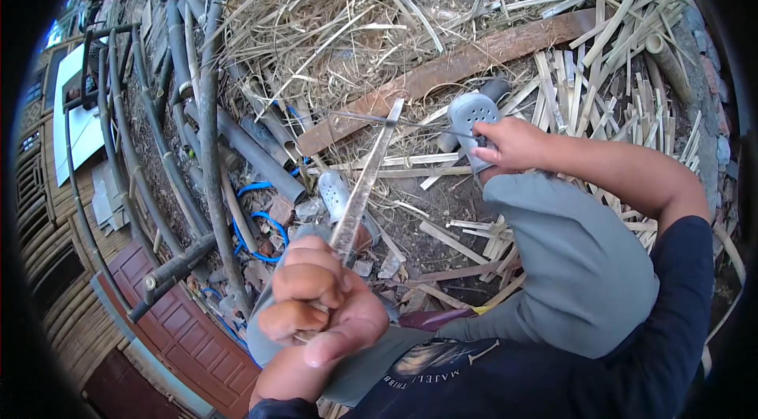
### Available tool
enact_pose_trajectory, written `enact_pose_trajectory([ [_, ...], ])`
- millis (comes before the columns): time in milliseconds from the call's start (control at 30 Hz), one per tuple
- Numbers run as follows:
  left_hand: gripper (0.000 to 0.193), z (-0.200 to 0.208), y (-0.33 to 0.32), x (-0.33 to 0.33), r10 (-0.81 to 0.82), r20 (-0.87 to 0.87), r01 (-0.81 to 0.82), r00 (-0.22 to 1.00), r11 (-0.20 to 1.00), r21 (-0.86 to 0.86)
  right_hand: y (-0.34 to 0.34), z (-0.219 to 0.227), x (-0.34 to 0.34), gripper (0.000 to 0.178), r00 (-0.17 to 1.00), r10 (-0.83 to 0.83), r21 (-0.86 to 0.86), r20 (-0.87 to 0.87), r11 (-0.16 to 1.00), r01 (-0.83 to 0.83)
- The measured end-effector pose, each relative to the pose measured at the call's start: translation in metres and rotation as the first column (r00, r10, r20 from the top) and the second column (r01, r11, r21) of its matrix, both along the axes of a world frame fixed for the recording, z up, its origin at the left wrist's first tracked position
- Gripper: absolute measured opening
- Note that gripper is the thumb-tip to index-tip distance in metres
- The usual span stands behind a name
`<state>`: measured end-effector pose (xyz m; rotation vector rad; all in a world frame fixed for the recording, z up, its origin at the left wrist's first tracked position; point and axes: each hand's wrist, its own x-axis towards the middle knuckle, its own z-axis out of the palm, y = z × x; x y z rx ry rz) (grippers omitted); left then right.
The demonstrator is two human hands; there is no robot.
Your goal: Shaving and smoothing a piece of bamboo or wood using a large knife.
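Note:
My left hand [324, 296] is closed around the near end of a split bamboo strip [367, 182], which points up and away from me. In my right hand [513, 142] is a knife [430, 125]; its handle is mostly hidden by the fingers. The knife's long, thin, dark blade reaches leftward and crosses the bamboo strip close to its far tip. They appear to touch there. Below the blade, my two grey perforated clogs rest on the ground, the right clog [474, 115] just beside the right hand and the left clog [334, 194] behind the strip.
A long brown wooden plank [450, 71] lies slantwise beyond my feet. Past it spreads a heap of bamboo shavings [339, 32]. Many split bamboo strips [568, 95] lie at right. Bamboo poles [209, 103], a blue hose [272, 223] and a reddish panelled door [181, 328] are at left.

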<state>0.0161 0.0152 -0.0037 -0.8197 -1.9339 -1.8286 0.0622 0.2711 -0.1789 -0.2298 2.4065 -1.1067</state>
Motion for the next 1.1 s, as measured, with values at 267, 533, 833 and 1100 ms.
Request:
enact_pose_trajectory([
  [267,0.046,0.004,0.004,-0.001,-0.021,0.009,0.021,1.000,1.000,0.004,0.011,-0.026,-0.006,0.036,1.000,0.005,0.049,-0.022,0.999,-0.004],
  [533,0.040,0.012,-0.009,-0.008,-0.095,0.030,0.097,0.995,0.994,-0.044,0.000,-0.009,-0.001,0.039,0.997,0.027,0.008,0.066,1.000,-0.027],
  [833,0.038,0.012,-0.014,-0.011,-0.133,0.008,0.133,0.991,0.990,-0.040,-0.008,0.006,-0.035,0.040,0.988,0.060,0.126,0.145,0.989,-0.078],
  [1100,0.039,-0.001,-0.009,-0.005,-0.264,-0.054,0.263,0.963,0.964,-0.026,0.006,-0.023,-0.046,0.041,0.972,-0.040,0.277,0.233,0.960,-0.027],
])
